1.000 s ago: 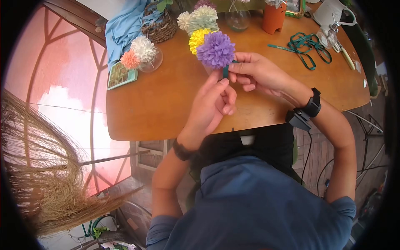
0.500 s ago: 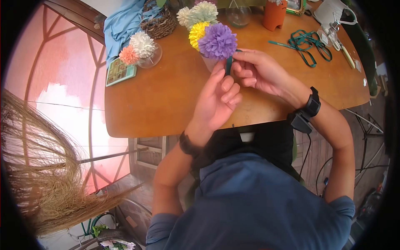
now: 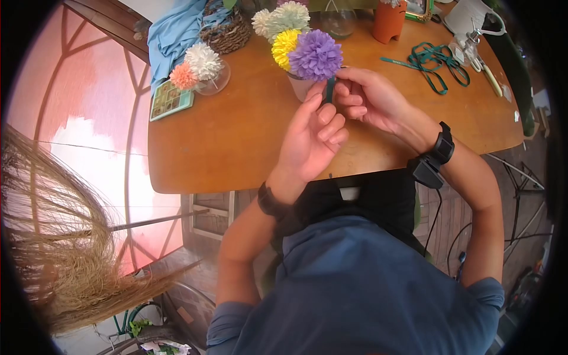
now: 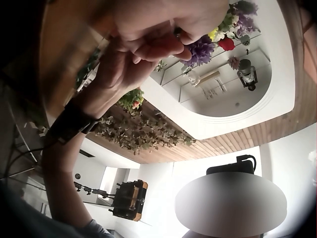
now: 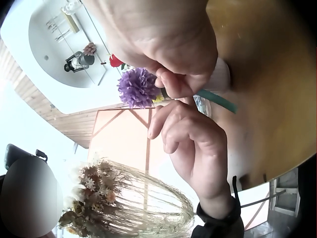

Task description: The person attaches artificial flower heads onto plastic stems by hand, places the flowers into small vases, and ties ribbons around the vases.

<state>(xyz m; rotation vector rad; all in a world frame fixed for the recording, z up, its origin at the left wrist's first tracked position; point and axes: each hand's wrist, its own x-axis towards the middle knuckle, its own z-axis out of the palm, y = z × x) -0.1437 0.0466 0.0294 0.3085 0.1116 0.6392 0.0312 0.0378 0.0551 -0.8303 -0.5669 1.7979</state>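
Both hands meet just below a purple pompom flower (image 3: 316, 54) above the table's front half. The thumb and forefinger of my left hand (image 3: 312, 139) pinch at its stem, which the fingers mostly hide; the other fingers curl loosely. My right hand (image 3: 376, 100) pinches a dark green ribbon (image 3: 330, 90) right under the bloom. In the right wrist view, a loose end of the ribbon (image 5: 218, 100) sticks out past the right hand. Behind the purple bloom are a yellow flower (image 3: 285, 49) and a pale pot (image 3: 300, 86).
Loops of green ribbon (image 3: 438, 64) and a white-handled tool (image 3: 492, 80) lie at the right. White and orange pompoms (image 3: 203, 62) in a glass vase stand left, beside a palette box (image 3: 171, 102). Farther back are a wicker basket (image 3: 228, 36) and an orange pot (image 3: 389, 25).
The purple flower has shifted slightly right and farther back, with both hands following it. The left hand has turned so that its curled fingers show more. The pinch at the ribbon stays.
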